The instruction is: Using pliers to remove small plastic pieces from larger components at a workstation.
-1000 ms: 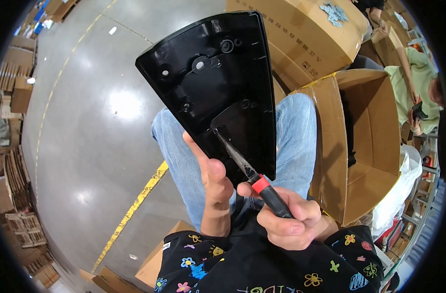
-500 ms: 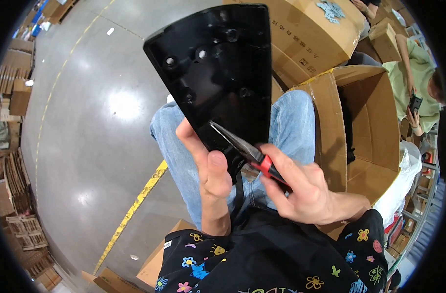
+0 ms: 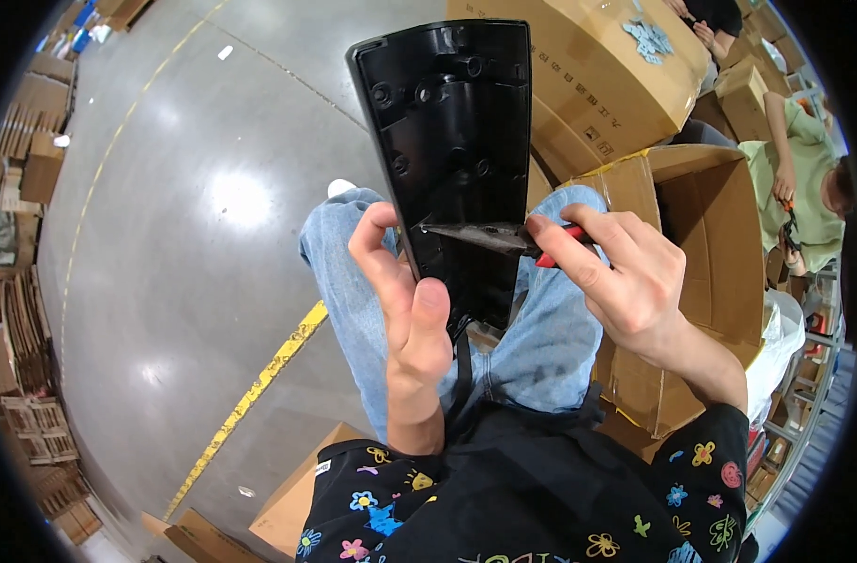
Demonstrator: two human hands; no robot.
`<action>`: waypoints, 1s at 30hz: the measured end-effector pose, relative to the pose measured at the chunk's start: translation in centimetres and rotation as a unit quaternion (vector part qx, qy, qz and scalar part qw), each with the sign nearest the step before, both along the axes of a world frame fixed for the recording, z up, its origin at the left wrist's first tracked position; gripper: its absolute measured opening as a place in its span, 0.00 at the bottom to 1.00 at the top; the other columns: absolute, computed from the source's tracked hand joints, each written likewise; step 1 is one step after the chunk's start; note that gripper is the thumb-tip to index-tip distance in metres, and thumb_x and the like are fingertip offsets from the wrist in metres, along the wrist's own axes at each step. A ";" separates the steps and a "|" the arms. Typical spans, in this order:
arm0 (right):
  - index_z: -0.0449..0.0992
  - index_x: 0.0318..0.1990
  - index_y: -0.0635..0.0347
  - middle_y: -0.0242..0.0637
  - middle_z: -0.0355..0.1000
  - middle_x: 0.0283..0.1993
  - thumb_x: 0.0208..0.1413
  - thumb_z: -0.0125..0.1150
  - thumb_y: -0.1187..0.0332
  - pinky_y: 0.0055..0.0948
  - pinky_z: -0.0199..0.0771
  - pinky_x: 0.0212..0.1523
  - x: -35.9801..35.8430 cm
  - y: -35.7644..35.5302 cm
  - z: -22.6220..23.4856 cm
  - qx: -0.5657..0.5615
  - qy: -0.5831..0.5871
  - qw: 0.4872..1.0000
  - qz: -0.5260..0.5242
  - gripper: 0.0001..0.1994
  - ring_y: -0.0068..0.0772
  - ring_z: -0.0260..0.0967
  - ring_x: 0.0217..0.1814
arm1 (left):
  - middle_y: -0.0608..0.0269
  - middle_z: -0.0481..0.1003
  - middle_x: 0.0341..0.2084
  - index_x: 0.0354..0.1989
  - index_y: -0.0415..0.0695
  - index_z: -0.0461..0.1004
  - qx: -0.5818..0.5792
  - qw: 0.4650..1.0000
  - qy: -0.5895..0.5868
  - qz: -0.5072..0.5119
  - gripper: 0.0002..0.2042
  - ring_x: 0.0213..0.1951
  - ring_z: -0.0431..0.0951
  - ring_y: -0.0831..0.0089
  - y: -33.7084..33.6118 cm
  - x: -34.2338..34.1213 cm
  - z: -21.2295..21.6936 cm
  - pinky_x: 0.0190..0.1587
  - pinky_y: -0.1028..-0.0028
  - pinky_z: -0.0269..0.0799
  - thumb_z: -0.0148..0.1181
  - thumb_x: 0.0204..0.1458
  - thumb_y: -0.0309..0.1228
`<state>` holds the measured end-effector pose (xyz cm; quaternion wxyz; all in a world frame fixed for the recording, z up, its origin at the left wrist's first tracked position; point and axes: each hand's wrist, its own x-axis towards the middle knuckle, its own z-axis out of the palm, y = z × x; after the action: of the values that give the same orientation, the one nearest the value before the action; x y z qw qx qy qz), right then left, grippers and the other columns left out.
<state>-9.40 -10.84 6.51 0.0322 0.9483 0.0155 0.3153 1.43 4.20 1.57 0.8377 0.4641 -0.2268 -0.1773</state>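
Observation:
A black plastic housing part (image 3: 461,127), wide at its far end and narrower toward me, is held over my lap. Its inner side, with screw bosses and holes, faces up. My left hand (image 3: 410,310) grips its left edge near the narrow end, thumb in front and fingers behind. In my right hand (image 3: 626,272) are long-nose pliers (image 3: 485,237) with red and black handles. They point left across the part, and their tip touches or nearly touches the inside of its left edge, close to my left fingers.
An open cardboard box (image 3: 710,253) stands at my right knee. Beyond it is a larger carton (image 3: 602,75) with small grey-blue pieces (image 3: 647,40) on top. A person in a light green shirt (image 3: 795,141) works at the far right. Yellow floor tape (image 3: 250,408) runs at my left.
The pliers have swung from a diagonal to almost level, and my right hand has moved up and right. The black part has turned and tilted, its far end shifting right.

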 end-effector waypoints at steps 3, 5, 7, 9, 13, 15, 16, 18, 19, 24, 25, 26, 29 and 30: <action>0.79 0.46 0.46 0.31 0.71 0.34 0.32 0.63 0.74 0.21 0.65 0.21 0.2 -0.1 -0.3 -0.004 -0.006 1.000 -0.012 0.26 0.25 0.65 0.25 | 0.60 0.67 0.40 0.58 0.40 0.43 0.041 0.999 -0.006 -0.025 0.32 0.30 0.61 0.85 0.1 0.4 -0.1 0.35 0.81 0.54 0.51 0.55 0.44; 0.79 0.46 0.47 0.32 0.71 0.33 0.32 0.63 0.75 0.22 0.66 0.22 0.2 -0.2 -0.6 -0.006 -0.012 1.000 -0.018 0.25 0.27 0.65 0.25 | 0.60 0.66 0.41 0.59 0.40 0.44 0.050 0.999 -0.011 -0.017 0.30 0.32 0.62 0.84 -0.4 0.4 -0.3 0.37 0.81 0.56 0.49 0.56 0.43; 0.78 0.45 0.52 0.34 0.69 0.30 0.38 0.61 0.79 0.23 0.67 0.26 -0.2 -0.1 -1.0 0.200 0.067 0.975 -0.066 0.21 0.32 0.66 0.27 | 0.60 0.65 0.44 0.58 0.39 0.47 0.112 0.989 -0.039 0.084 0.26 0.38 0.65 0.80 -1.1 0.4 -1.2 0.43 0.80 0.59 0.45 0.59 0.42; 0.77 0.45 0.55 0.34 0.68 0.31 0.42 0.61 0.79 0.23 0.67 0.28 -0.4 0.7 -0.6 0.351 0.091 0.930 -0.062 0.19 0.31 0.65 0.28 | 0.58 0.64 0.49 0.59 0.39 0.51 0.061 0.984 0.037 0.161 0.21 0.46 0.67 0.72 -1.0 1.5 -1.7 0.52 0.74 0.62 0.38 0.63 0.40; 0.64 0.55 0.62 0.29 0.65 0.43 0.47 0.67 0.70 0.21 0.65 0.39 -1.9 2.2 -2.2 0.705 0.129 0.695 -0.055 0.27 0.19 0.61 0.38 | 0.47 0.68 0.49 0.59 0.40 0.56 -0.036 0.994 0.097 0.026 0.25 0.44 0.75 0.58 -0.5 2.1 -2.1 0.47 0.57 0.74 0.36 0.62 0.48; 0.62 0.56 0.61 0.29 0.64 0.45 0.44 0.71 0.69 0.22 0.65 0.43 -1.7 3.0 -3.1 0.752 0.102 0.651 -0.018 0.31 0.19 0.61 0.41 | 0.46 0.68 0.50 0.60 0.41 0.57 -0.071 0.985 0.153 -0.044 0.26 0.43 0.76 0.58 -1.9 0.9 -1.5 0.46 0.61 0.75 0.37 0.62 0.49; 0.62 0.56 0.62 0.30 0.64 0.45 0.44 0.71 0.71 0.22 0.65 0.43 -1.7 3.5 -4.1 0.756 0.086 0.649 -0.005 0.31 0.18 0.61 0.40 | 0.46 0.68 0.50 0.60 0.41 0.57 -0.071 0.985 0.153 -0.045 0.26 0.43 0.76 0.58 -2.1 0.7 -1.9 0.46 0.61 0.75 0.37 0.62 0.49; 0.63 0.54 0.63 0.30 0.65 0.43 0.45 0.68 0.73 0.21 0.66 0.43 -1.4 4.4 -3.7 0.797 0.075 0.598 -0.024 0.28 0.18 0.62 0.39 | 0.47 0.68 0.51 0.60 0.41 0.57 -0.018 0.988 0.153 0.015 0.27 0.45 0.75 0.58 -2.2 0.4 -2.6 0.47 0.62 0.75 0.36 0.62 0.49; 0.63 0.54 0.63 0.30 0.65 0.43 0.45 0.68 0.73 0.21 0.66 0.43 -1.5 4.6 -3.8 0.797 0.075 0.599 -0.026 0.28 0.18 0.62 0.39 | 0.51 0.69 0.51 0.60 0.39 0.57 0.016 0.992 0.125 -0.014 0.26 0.50 0.72 0.60 -1.2 0.7 -2.7 0.51 0.62 0.71 0.41 0.62 0.46; 0.65 0.50 0.64 0.34 0.70 0.43 0.46 0.63 0.79 0.21 0.68 0.43 -2.1 4.4 -5.3 0.758 -0.066 0.646 -0.067 0.22 0.18 0.65 0.39 | 0.60 0.69 0.47 0.55 0.35 0.60 -0.033 0.985 0.150 -0.079 0.23 0.50 0.69 0.74 -0.7 1.6 -1.9 0.54 0.74 0.63 0.58 0.54 0.30; 0.66 0.49 0.65 0.36 0.72 0.44 0.46 0.61 0.80 0.22 0.68 0.43 -2.3 4.0 -5.4 0.745 -0.072 0.661 -0.060 0.21 0.18 0.65 0.39 | 0.60 0.69 0.47 0.56 0.35 0.60 -0.005 0.984 0.148 -0.099 0.24 0.50 0.69 0.74 -0.4 1.8 -1.9 0.54 0.74 0.63 0.60 0.53 0.28; 0.66 0.48 0.65 0.36 0.72 0.43 0.46 0.61 0.81 0.22 0.68 0.42 -2.3 3.8 -5.2 0.735 -0.083 0.670 -0.055 0.20 0.19 0.65 0.39 | 0.60 0.69 0.47 0.57 0.35 0.60 0.024 0.982 0.146 -0.117 0.26 0.50 0.69 0.74 -0.2 1.9 -1.9 0.54 0.74 0.64 0.61 0.51 0.27; 0.65 0.48 0.65 0.37 0.72 0.43 0.46 0.60 0.82 0.22 0.68 0.40 -2.5 3.4 -5.7 0.701 -0.097 0.705 -0.047 0.20 0.19 0.65 0.37 | 0.59 0.69 0.47 0.57 0.34 0.60 0.022 0.982 0.110 -0.155 0.29 0.49 0.70 0.72 0.2 2.6 -2.1 0.53 0.73 0.65 0.65 0.47 0.25; 0.65 0.48 0.66 0.38 0.72 0.43 0.46 0.60 0.82 0.22 0.68 0.40 -2.5 3.3 -5.9 0.678 -0.102 0.727 -0.044 0.20 0.18 0.65 0.36 | 0.59 0.69 0.47 0.57 0.34 0.61 0.033 0.981 0.086 -0.169 0.29 0.49 0.70 0.72 0.2 2.8 -2.1 0.53 0.73 0.65 0.66 0.46 0.25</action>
<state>-11.91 -7.50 0.66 -0.6039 0.6794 -0.2476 0.3353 4.22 4.39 -0.55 0.7962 0.4296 -0.2232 -0.3628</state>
